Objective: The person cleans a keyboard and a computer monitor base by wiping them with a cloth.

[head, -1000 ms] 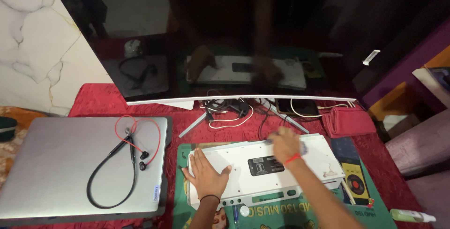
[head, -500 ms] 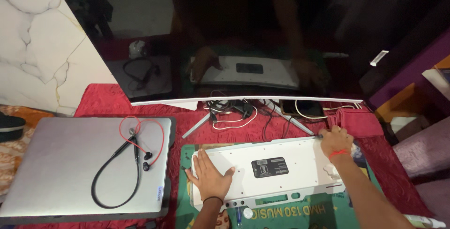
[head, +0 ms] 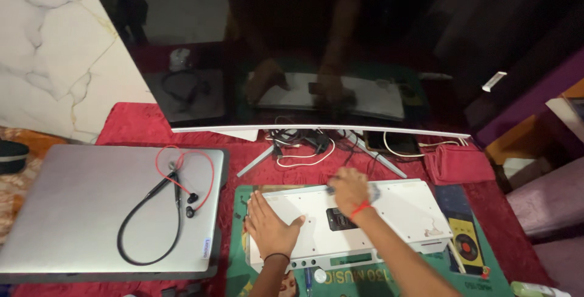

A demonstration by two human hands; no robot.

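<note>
- Lower centre of frame: white keyboard (head: 365, 224) upturned on green mat (head: 389, 276).
- Left hand (head: 267, 227) flat, fingers spread, pressing its left end.
- Right hand (head: 348, 190) at top edge, closed on something small, unclear.
- Left: laptop (head: 79, 212) bearing earphones (head: 167, 202).

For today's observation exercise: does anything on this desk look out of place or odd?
Yes: the white keyboard lies face down on the green mat, its plain underside up. The left hand presses it flat; the right hand works at its far edge.

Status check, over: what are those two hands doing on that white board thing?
Left hand flat on upturned white keyboard. Right hand at its far edge, holding something small, blurred. Tangled cables just beyond.
</note>
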